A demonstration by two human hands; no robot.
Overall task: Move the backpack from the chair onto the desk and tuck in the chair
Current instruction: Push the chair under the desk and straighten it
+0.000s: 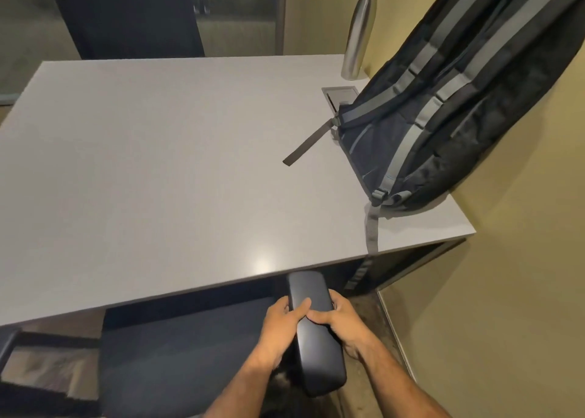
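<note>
The dark backpack (456, 100) with grey straps stands on the right side of the grey desk (158, 164), leaning against the wall; one strap hangs over the desk's front edge. The chair (177, 354) has a dark blue seat, partly under the desk's front edge. Its right armrest (319, 354) is a dark padded bar whose front tip reaches the desk edge. My left hand (281, 325) grips the armrest from the left side. My right hand (342, 319) grips it from the right, thumb on top.
A steel bottle (359, 31) stands at the desk's back right corner beside a cable hatch (340, 96). A yellowish wall (506, 291) runs close along the right. Another dark chair (126, 15) stands behind the desk. The chair's left armrest (12, 341) shows at the lower left.
</note>
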